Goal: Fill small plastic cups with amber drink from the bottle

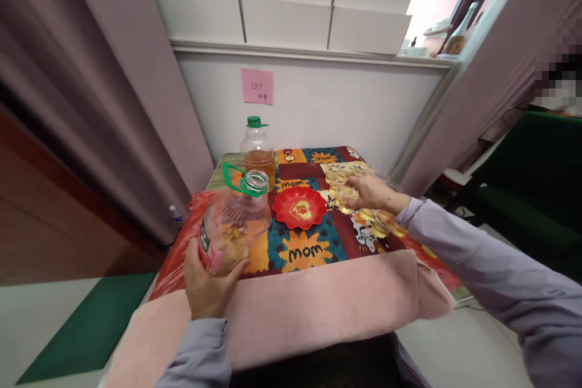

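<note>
My left hand (pixel 210 276) is wrapped round the lower part of a large clear plastic jug (pixel 236 218) at the table's left. The jug has a green handle ring, an uncapped mouth and a little yellowish liquid low inside. On the right, my right hand (pixel 369 191) has its fingers closed on a small clear cup (pixel 347 197) with pale yellow liquid. Several similar cups stand around it, among them a cup (pixel 382 224) nearer the table's front. Between my hands lies a red scalloped plate (pixel 300 208) with a gold heart design.
Behind the open jug stands a second jug (pixel 259 154) with a green cap, part filled with amber liquid. A patterned cloth (pixel 304 250) covers the table, and a pink towel (pixel 318 309) drapes its front edge. The wall with a pink note (pixel 257 86) bounds the back.
</note>
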Action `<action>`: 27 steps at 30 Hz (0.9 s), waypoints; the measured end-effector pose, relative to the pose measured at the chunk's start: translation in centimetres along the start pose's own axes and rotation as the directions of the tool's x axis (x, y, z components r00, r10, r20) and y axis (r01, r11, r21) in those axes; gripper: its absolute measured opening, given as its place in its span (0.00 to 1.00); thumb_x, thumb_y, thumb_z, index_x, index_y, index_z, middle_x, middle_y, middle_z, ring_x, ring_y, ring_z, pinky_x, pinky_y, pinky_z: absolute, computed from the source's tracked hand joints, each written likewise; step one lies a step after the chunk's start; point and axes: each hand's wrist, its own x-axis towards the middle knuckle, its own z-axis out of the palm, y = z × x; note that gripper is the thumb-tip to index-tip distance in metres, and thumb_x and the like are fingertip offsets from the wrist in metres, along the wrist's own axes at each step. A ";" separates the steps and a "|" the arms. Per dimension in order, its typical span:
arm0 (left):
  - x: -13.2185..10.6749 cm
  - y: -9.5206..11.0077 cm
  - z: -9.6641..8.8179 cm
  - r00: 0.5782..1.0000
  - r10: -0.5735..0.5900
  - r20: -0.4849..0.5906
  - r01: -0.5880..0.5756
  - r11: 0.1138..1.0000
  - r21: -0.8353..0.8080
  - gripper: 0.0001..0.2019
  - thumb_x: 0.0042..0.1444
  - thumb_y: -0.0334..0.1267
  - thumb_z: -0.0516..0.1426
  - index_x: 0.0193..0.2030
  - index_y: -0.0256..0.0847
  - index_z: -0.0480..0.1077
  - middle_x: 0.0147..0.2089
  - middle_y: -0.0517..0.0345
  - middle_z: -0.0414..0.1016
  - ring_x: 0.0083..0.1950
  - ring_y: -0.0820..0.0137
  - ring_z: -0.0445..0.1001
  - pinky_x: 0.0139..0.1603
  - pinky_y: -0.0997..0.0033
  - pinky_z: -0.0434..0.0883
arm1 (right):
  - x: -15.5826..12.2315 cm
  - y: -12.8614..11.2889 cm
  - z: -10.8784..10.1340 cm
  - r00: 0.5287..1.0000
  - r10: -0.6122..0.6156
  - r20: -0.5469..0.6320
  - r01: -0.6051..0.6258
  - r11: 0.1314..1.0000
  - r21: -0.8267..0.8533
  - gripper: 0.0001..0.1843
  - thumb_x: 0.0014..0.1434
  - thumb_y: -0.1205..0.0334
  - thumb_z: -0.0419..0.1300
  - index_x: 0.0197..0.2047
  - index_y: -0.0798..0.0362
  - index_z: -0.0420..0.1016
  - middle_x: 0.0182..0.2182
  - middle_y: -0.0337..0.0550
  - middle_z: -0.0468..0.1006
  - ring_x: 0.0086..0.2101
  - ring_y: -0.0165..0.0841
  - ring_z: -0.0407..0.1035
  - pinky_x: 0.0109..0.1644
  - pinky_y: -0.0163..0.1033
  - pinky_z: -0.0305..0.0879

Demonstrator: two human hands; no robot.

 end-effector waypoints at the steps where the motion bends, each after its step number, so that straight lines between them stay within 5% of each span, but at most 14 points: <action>1: 0.0 0.1 0.0 1.000 -0.002 0.005 0.002 1.000 0.000 0.65 0.43 0.66 0.74 0.81 0.32 0.55 0.77 0.25 0.64 0.78 0.35 0.65 0.77 0.34 0.63 | -0.7 -0.1 1.0 1.000 0.008 0.004 -0.008 1.000 -0.005 0.27 0.62 0.48 0.68 0.57 0.56 0.82 0.49 0.58 0.87 0.48 0.49 0.82 0.51 0.46 0.71; 6: 0.1 0.2 -0.1 1.000 0.008 -0.001 -0.008 1.000 -0.007 0.65 0.42 0.64 0.75 0.80 0.34 0.56 0.77 0.27 0.66 0.77 0.36 0.66 0.77 0.34 0.64 | -2.7 -0.4 4.9 0.999 0.041 -0.001 -0.041 0.999 -0.028 0.24 0.63 0.52 0.66 0.57 0.57 0.79 0.48 0.61 0.87 0.51 0.53 0.80 0.66 0.56 0.61; 10: 0.1 0.2 -0.2 1.000 0.009 0.006 -0.009 1.000 -0.014 0.65 0.41 0.64 0.75 0.80 0.36 0.56 0.77 0.28 0.65 0.77 0.35 0.66 0.77 0.33 0.63 | -2.7 0.1 6.4 0.996 0.084 -0.013 -0.084 0.996 -0.027 0.30 0.62 0.51 0.68 0.62 0.60 0.73 0.51 0.65 0.86 0.53 0.55 0.80 0.68 0.60 0.57; 22: 0.1 0.6 -0.3 0.998 -0.067 0.015 0.068 0.998 -0.010 0.67 0.40 0.65 0.75 0.81 0.34 0.55 0.77 0.27 0.65 0.76 0.33 0.66 0.77 0.32 0.64 | -2.6 0.2 7.3 0.989 0.146 -0.036 -0.147 0.989 -0.032 0.44 0.61 0.44 0.71 0.71 0.60 0.64 0.55 0.68 0.84 0.58 0.59 0.77 0.69 0.63 0.55; 27: -0.1 0.5 -0.1 0.997 -0.070 -0.018 0.070 0.997 -0.018 0.66 0.41 0.65 0.74 0.81 0.36 0.55 0.78 0.29 0.64 0.78 0.35 0.65 0.77 0.33 0.63 | -2.1 0.1 5.2 0.994 0.100 -0.049 -0.102 0.994 -0.050 0.54 0.60 0.35 0.72 0.75 0.62 0.61 0.58 0.71 0.83 0.60 0.62 0.75 0.69 0.64 0.58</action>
